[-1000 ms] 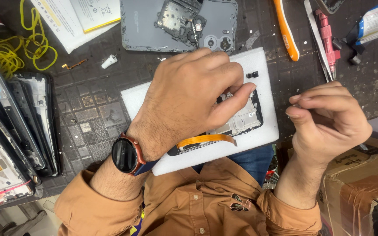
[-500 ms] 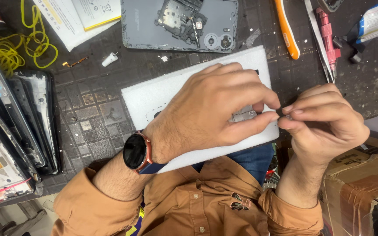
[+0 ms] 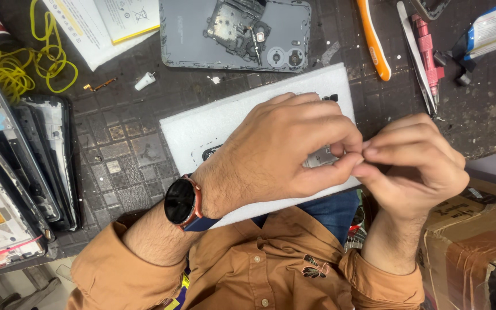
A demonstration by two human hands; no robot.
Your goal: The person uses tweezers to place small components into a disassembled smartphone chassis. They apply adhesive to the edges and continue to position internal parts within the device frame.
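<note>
**A:** What had changed when I looked down at my hands just then?

**B:** A second before, my left hand (image 3: pixel 285 152) had lain across the opened phone (image 3: pixel 317 156) on the white foam pad (image 3: pixel 202 129), with an orange ribbon cable showing under the palm; my right hand (image 3: pixel 411 163) had been held apart, off to the side; by this moment the two had closed up, fingertips touching at the pad's right edge; the left hand had slid over and hidden the orange cable altogether.

**A:** How were the hands set?

**B:** Both were pinched together, thumb against forefinger, and pressed to each other; whether some small part sat between them I could not tell, since the fingers covered it; I took it that the work had moved from steadying the phone to handling something tiny at its edge.

**A:** Where was the phone?

**B:** Flat on the foam pad, mostly under my left hand; only a grey strip showed by the knuckles.

**A:** And round about?

**B:** On the dark surface (image 3: pixel 121 143), a grey back cover (image 3: pixel 196 37) lay beyond the pad; an orange pry tool (image 3: pixel 373 43), tweezers (image 3: pixel 415 54) and a red screwdriver (image 3: pixel 427 49) lay to the right; stacked phone frames (image 3: pixel 24 166) sat at the left.
</note>
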